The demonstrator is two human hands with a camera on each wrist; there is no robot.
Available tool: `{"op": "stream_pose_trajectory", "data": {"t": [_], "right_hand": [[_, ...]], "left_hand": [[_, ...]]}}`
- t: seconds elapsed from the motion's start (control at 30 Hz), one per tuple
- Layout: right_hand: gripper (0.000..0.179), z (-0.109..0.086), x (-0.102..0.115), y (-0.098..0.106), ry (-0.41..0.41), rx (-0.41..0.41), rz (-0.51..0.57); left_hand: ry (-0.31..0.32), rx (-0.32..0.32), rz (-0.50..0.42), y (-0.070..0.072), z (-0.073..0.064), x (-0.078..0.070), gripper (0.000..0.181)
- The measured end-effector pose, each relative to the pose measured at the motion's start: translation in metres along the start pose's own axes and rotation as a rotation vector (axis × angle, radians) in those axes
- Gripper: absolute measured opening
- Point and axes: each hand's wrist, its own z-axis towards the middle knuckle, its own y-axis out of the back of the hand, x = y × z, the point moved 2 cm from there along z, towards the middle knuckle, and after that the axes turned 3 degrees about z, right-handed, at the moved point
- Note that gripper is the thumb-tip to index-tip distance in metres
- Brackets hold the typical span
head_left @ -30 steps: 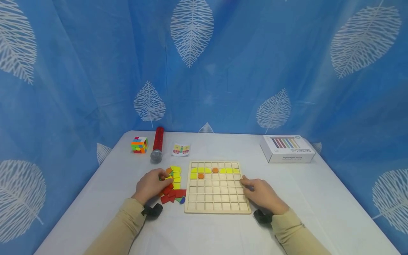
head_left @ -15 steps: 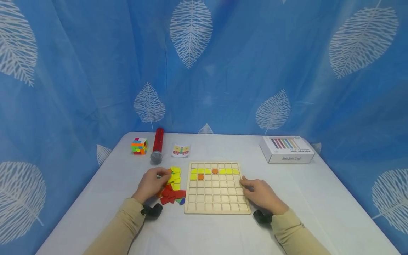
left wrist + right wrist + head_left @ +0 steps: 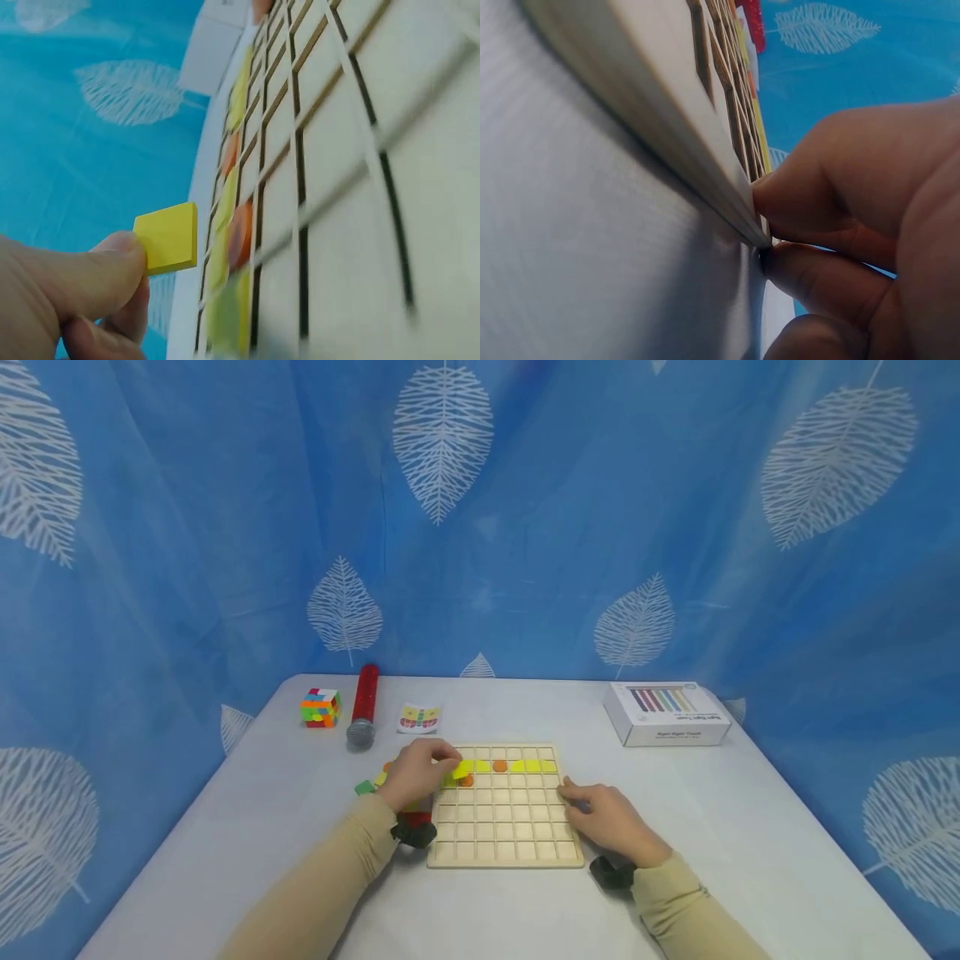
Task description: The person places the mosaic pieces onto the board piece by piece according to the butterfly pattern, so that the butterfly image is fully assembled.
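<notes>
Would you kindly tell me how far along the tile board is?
Done: yellow pieces and two orange discs sit in upper rows of the wooden board. In hand: the left hand pinches a yellow tile, not yet in a cell; the right hand holds the board's edge. Apparently left: a loose green tile and partly hidden red pieces beside the board.

A thin, squarish yellow tile (image 3: 169,238) is pinched in the left hand (image 3: 417,772), above the upper left of a pale wooden grid board (image 3: 510,827). I see the board lying flat, lower centre in the head view, yellow pieces (image 3: 533,767) and orange discs (image 3: 500,767) in its upper rows, right edge gripped by the right hand (image 3: 615,821).
</notes>
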Motion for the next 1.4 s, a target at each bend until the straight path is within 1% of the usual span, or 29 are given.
{"op": "stream_pose_trajectory", "data": {"t": [0.1,0.13,0.2,0.3,0.43,0.5,0.63,0.7,0.8,0.9,0.97,1.03,1.1,1.17,1.27,1.33,1.4], "right_hand": [[0.041,0.0,0.002,-0.001,0.002,-0.003,-0.002],[0.041,0.0,0.003,-0.001,-0.001,-0.004,0.002],[0.041,0.0,0.005,-0.002,0.002,-0.002,0.008],[0.041,0.001,0.007,-0.003,0.012,0.0,0.012],[0.04,0.002,0.009,-0.003,0.012,0.0,0.01],[0.04,0.002,0.009,-0.003,0.004,-0.002,0.011],[0.04,0.002,0.01,-0.003,-0.002,0.003,0.01],[0.04,0.002,0.01,-0.003,-0.003,0.003,0.011],[0.041,0.002,0.007,-0.002,-0.01,0.001,0.014],[0.041,0.002,0.004,-0.001,-0.008,0.001,0.005],[0.042,0.002,0.002,0.0,-0.01,0.003,0.001],[0.042,0.002,0.0,0.001,-0.007,0.003,-0.012],[0.042,0.001,0.0,0.001,-0.002,0.002,-0.017],[0.042,0.001,0.0,0.001,-0.002,0.001,-0.019],[0.042,0.0,0.002,0.001,0.001,0.003,-0.017],[0.042,-0.001,0.003,0.0,0.002,0.005,-0.016],[0.041,-0.001,0.003,0.0,0.011,0.007,-0.017]], "left_hand": [[-0.021,0.044,0.035,-0.012,0.009,-0.01,0.007],[-0.019,0.055,0.051,-0.016,0.012,-0.013,0.006],[-0.03,0.067,0.098,-0.022,0.016,-0.016,0.005],[-0.035,0.077,0.158,-0.027,0.017,-0.02,0.005],[-0.048,0.082,0.225,-0.029,0.015,-0.02,0.005],[-0.065,0.077,0.257,-0.03,0.014,-0.021,0.005],[-0.072,0.056,0.3,-0.032,0.014,-0.023,0.004],[-0.076,0.042,0.307,-0.032,0.014,-0.025,0.003],[-0.062,0.017,0.278,-0.03,0.011,-0.026,0.004],[-0.037,-0.013,0.216,-0.021,0.002,-0.024,0.005],[-0.019,-0.038,0.188,-0.011,-0.005,-0.02,0.006],[0.012,-0.06,0.171,0.004,-0.015,-0.014,0.009],[0.052,-0.077,0.159,0.023,-0.025,-0.003,0.013],[0.102,-0.078,0.134,0.04,-0.035,0.012,0.019],[0.17,-0.091,0.106,0.063,-0.05,0.042,0.027],[0.225,-0.105,0.099,0.072,-0.059,0.063,0.031],[0.268,-0.115,0.097,0.077,-0.067,0.082,0.033]]}}
